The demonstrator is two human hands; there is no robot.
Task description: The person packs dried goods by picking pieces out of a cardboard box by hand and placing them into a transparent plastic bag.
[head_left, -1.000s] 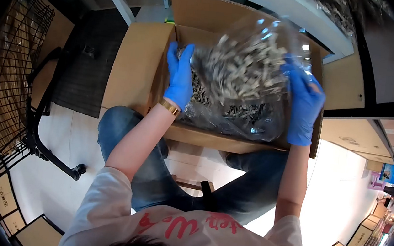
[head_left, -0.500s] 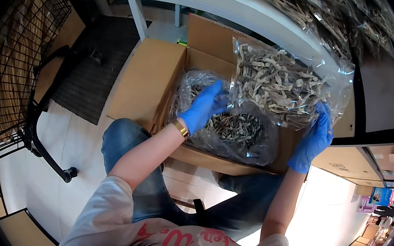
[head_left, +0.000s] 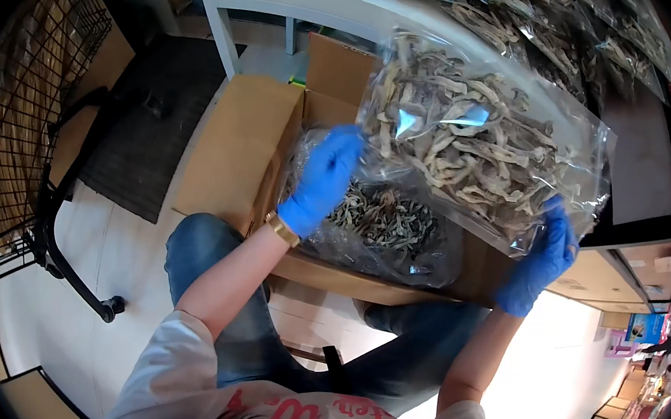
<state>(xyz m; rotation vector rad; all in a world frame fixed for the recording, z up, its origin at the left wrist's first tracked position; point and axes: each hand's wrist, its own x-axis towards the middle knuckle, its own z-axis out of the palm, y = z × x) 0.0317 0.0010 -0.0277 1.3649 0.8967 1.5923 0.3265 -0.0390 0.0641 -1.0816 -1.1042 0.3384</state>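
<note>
Between my hands hangs a clear plastic bag [head_left: 473,142] of dried, twisted, pale grey-brown pieces; I cannot tell what they are. My right hand [head_left: 539,259], in a blue glove, pinches its lower right edge. At the bag's left edge, my left hand [head_left: 327,172], also blue-gloved, has its fingers curled against the plastic. Below stands an open cardboard box [head_left: 240,146] in front of my knees. Inside it lies a large, open clear plastic liner [head_left: 440,261] with loose dried pieces [head_left: 387,223] of a similar kind, partly hidden by the left hand and the bag.
A white table [head_left: 292,0] stands behind the box, with several filled bags [head_left: 526,33] on its right. At left are a black wire rack [head_left: 36,96], a dark mat [head_left: 144,124] and a black wheeled base [head_left: 62,238]. Cabinets [head_left: 614,280] line the right side.
The filled bag has risen towards me and tilted, its right side lower. My left hand has shifted left and its fingers have closed at the bag's edge. My right hand keeps its hold.
</note>
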